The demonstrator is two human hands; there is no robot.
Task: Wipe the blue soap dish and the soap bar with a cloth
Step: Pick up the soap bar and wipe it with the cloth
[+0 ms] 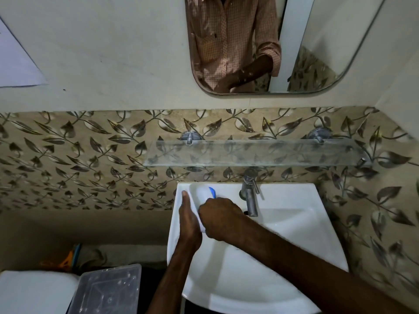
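Here, seen from above, a person's two bare hands meet at the back left corner of a white sink [283, 223]. The left hand [189, 219] lies along the sink's left rim with its fingers straight and together, pressed flat against a white cloth [196, 213]. The right hand [218, 217] is curled over the near end of a blue dish [212, 192]; its fingers are bent and closed down, though exactly what they pinch cannot be told. Only a thin blue edge of the dish shows, beside a pale rounded shape [201, 193] that may be soap or cloth. A metal tap [250, 196] stands just right of the hands. A glass shelf [254, 152] and a mirror [260, 41] hang above, on leaf-patterned tiles [79, 155]. A clear plastic box [107, 288] sits lower left.
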